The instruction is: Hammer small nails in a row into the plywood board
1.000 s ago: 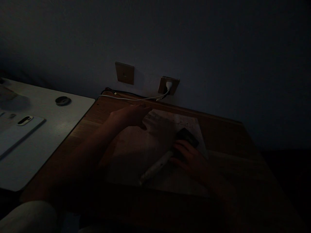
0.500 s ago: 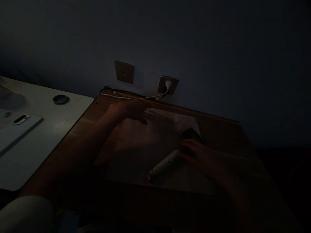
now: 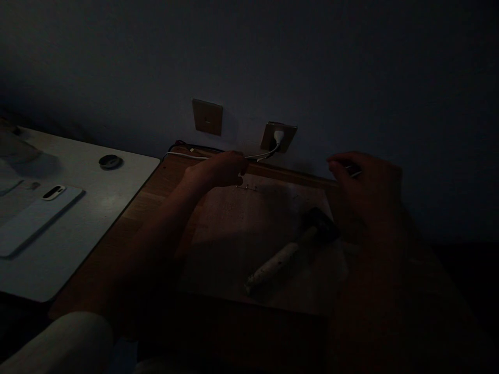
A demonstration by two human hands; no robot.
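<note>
The view is very dim. My left hand (image 3: 225, 169) is at the far edge of a thin pale board (image 3: 234, 234), its fingers curled down; what they hold, if anything, is hidden. Beside its fingertips, several small nail-like pins (image 3: 247, 187) stand in a row on the board. My right hand (image 3: 368, 179) is raised off to the right with thumb and fingers bent together, and a thin light glint shows between them, too small to name. A hammer (image 3: 275, 265) with a dark head and a worn pale handle lies on the board, apart from both hands.
The board rests on a wooden table (image 3: 150, 208) against the wall. To the left, a white tabletop (image 3: 97, 202) bears a phone (image 3: 42, 218) and a small round dish (image 3: 110, 162). A white cable (image 3: 257, 156) runs along the wall from a wall socket (image 3: 278, 137).
My right hand has left the hammer and risen up and to the right, its fingers now bent together. The small pins beside my left hand now show. The view has shifted slightly.
</note>
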